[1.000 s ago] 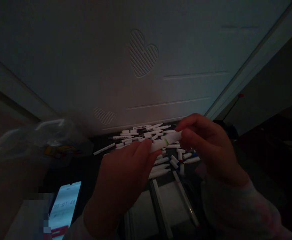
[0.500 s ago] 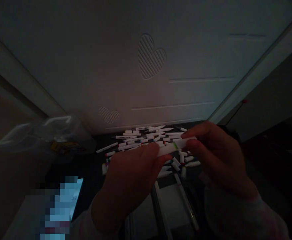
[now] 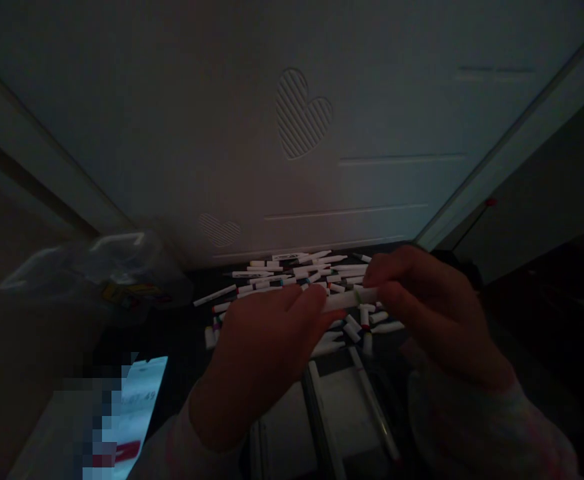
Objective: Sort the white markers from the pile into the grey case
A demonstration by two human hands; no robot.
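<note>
Between my two hands is a white marker (image 3: 341, 303) with a green band, held nearly level. My left hand (image 3: 267, 347) is closed round its left part, thumb on top. At the other end, the thumb and fingers of my right hand (image 3: 422, 307) pinch the short white section beyond the band. Whether that section is a cap pulled partly off, I cannot tell. Behind and below my hands lies a loose heap of white markers (image 3: 302, 270), some with coloured ends. Several loose short white pieces (image 3: 353, 325) that look like caps lie among them.
A clear plastic box (image 3: 167, 273) with its lid open stands at the left, a yellow item inside. A lit phone screen (image 3: 139, 407) is at lower left. A white-edged case (image 3: 349, 400) lies in front of me. The white panel with hearts (image 3: 302, 113) rises behind.
The marker has tilted closer to level and shifted slightly right. My right fingers have curled closer round its end. The heap looks the same.
</note>
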